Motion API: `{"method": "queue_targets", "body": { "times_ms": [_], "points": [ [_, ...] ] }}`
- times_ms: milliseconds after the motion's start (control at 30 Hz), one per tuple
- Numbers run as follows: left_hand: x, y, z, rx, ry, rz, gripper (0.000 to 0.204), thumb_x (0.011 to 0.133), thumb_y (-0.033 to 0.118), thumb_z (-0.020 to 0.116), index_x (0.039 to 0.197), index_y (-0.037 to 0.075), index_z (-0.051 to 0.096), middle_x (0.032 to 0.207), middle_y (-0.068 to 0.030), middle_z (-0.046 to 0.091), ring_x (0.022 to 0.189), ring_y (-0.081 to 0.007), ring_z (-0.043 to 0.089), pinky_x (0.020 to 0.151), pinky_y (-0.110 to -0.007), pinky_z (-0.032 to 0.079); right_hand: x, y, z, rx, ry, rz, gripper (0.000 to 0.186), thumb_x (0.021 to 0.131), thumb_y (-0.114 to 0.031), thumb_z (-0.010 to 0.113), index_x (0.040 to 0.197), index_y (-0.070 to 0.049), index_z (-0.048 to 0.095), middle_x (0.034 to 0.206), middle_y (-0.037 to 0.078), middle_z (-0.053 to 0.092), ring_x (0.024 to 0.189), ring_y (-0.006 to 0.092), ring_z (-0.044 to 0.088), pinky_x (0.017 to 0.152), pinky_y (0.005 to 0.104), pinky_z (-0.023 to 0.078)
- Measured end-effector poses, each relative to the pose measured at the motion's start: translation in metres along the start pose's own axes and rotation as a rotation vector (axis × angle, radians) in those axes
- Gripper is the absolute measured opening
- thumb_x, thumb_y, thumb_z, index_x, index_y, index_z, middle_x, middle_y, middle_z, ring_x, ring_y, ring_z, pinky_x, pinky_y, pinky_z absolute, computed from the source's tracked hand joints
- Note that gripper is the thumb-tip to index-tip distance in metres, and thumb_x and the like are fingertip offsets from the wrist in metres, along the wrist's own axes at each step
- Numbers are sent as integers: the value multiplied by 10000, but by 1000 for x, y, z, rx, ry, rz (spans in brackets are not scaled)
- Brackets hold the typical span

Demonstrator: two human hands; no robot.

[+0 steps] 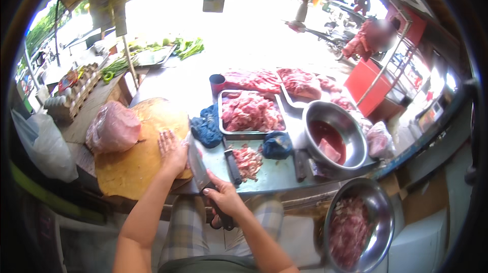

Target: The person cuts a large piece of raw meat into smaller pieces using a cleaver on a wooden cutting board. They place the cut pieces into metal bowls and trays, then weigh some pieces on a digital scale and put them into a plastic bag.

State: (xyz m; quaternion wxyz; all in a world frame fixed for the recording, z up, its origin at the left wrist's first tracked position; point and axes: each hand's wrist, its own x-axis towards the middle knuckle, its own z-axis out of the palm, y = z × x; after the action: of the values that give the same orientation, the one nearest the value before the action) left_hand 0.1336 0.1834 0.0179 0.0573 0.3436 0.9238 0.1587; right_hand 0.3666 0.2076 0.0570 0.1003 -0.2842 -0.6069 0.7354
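Note:
My left hand point(173, 150) lies with fingers stretched out on the right side of a yellowish wooden cutting board point(119, 174). A large pink chunk of meat point(113, 128) rests on the board's left part, apart from that hand. My right hand point(225, 195) is wrapped round the black handle of a knife point(197, 163). Its broad blade points up and away, just right of the board and close to my left hand. Something reddish shows partly behind the blade; I cannot tell what it is.
A metal tray point(250, 133) of cut meat stands ahead, between blue cloth-like bundles point(206, 126). Meat scraps point(247, 162) lie nearer. To the right are a steel bowl point(359, 140) with red liquid and a lower bowl point(387, 222) of meat. Egg trays point(81, 92) sit left.

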Motion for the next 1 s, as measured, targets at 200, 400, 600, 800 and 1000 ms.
{"method": "queue_targets", "body": {
  "times_ms": [200,400,600,800,1000],
  "points": [
    [-1,2,-6,22,-10,15,814,997,407,484,1531,-100,138,1613,-282,140,1529,-364,51,1239,-461,28,40,3,-4,59,-88,-48,693,933,-49,604,1557,-155,321,696,12,558,512,98,516,416,287,463],
    [-3,-2,-7,36,1,37,836,989,415,493,1532,-101,122,1616,-278,132,1530,-360,51,1239,-456,23,87,2,0,183,-120,-61,717,932,-65,626,1562,-195,309,686,34,587,504,118,549,392,289,463],
    [-3,-6,-5,30,3,79,859,987,429,493,1529,-110,101,1616,-282,117,1530,-363,39,1240,-456,17,35,19,-14,148,-153,35,691,939,-76,633,1552,-196,337,688,30,595,502,117,557,414,270,461],
    [-3,-10,-5,25,4,104,864,988,423,493,1529,-113,85,1617,-282,107,1531,-364,24,1240,-458,13,49,8,-14,81,-170,8,694,935,-75,639,1551,-180,337,710,14,584,533,117,571,415,276,471],
    [-3,-7,-12,8,-38,73,878,987,442,490,1530,-112,77,1622,-278,86,1531,-365,3,1239,-453,-2,78,-4,-8,194,-222,2,707,927,-72,643,1553,-169,329,711,25,590,523,137,578,414,291,483]
  ]
}}
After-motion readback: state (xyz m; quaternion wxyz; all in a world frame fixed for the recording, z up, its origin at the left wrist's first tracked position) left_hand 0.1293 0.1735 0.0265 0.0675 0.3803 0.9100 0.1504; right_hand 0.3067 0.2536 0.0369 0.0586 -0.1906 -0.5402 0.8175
